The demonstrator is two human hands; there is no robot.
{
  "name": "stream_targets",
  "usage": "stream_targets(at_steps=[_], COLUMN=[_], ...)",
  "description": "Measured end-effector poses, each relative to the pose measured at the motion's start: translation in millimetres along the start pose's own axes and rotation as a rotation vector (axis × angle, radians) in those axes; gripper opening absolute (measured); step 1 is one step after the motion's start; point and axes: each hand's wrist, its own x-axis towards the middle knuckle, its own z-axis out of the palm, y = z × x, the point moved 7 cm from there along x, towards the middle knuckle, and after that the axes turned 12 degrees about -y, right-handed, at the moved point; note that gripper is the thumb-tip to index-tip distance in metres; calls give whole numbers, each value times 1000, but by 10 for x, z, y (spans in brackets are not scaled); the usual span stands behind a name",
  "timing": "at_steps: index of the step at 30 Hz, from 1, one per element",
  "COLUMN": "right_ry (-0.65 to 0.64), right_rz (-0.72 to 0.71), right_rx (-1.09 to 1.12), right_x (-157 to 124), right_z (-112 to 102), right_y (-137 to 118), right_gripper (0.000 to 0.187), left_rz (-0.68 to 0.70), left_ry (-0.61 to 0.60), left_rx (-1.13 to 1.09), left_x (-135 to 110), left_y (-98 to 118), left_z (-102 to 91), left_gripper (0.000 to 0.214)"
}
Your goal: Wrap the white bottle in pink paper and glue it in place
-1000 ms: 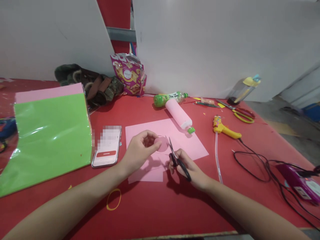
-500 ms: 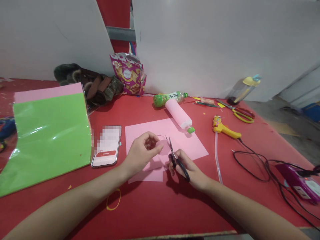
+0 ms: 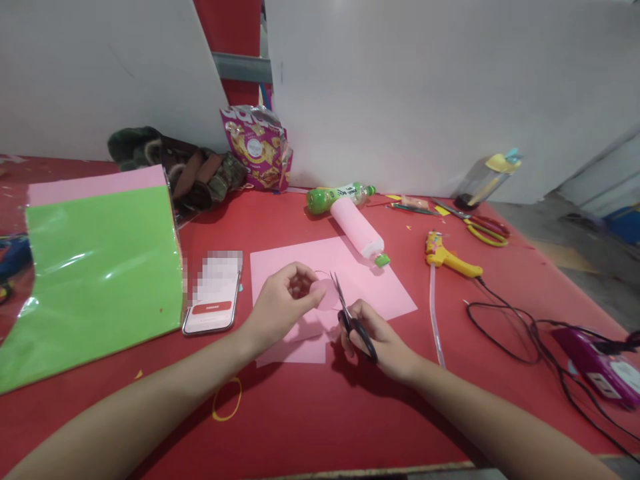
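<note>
Between thumb and fingers, my left hand [image 3: 285,299] pinches a small round piece of pink paper [image 3: 325,295]. Black-handled scissors [image 3: 345,308] are in my right hand [image 3: 373,337], their blades pointing up and away at the right edge of the round piece. Both hands are above a larger sheet of pink paper [image 3: 370,287] on the red table [image 3: 300,420]. On the sheet's far edge lies a bottle wrapped in pink [image 3: 357,229] with a green cap. A smaller pink paper piece [image 3: 295,353] sits below my left hand, partly hidden.
To the left are a phone [image 3: 213,300] and a green sheet pack [image 3: 105,273]. A yellow glue gun [image 3: 450,257] with a black cord lies right, near a purple power strip [image 3: 600,367]. Behind are a green bottle [image 3: 320,199], a snack bag [image 3: 257,147] and red-yellow scissors [image 3: 485,229].
The scissors have shifted slightly left, and their blades are closer to the round piece's edge. My left hand has barely moved.
</note>
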Motion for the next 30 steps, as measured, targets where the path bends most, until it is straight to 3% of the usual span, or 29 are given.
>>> stream_targets(at_steps=[30], right_ry=[38], right_rz=[-8], right_rx=[-40], right_x=[-3], right_z=[-5], right_y=[10], right_gripper=[29], left_rz=[19], left_ry=[76], left_rx=[86], left_x=[24], left_y=[76], left_z=[-113], left_gripper=[17])
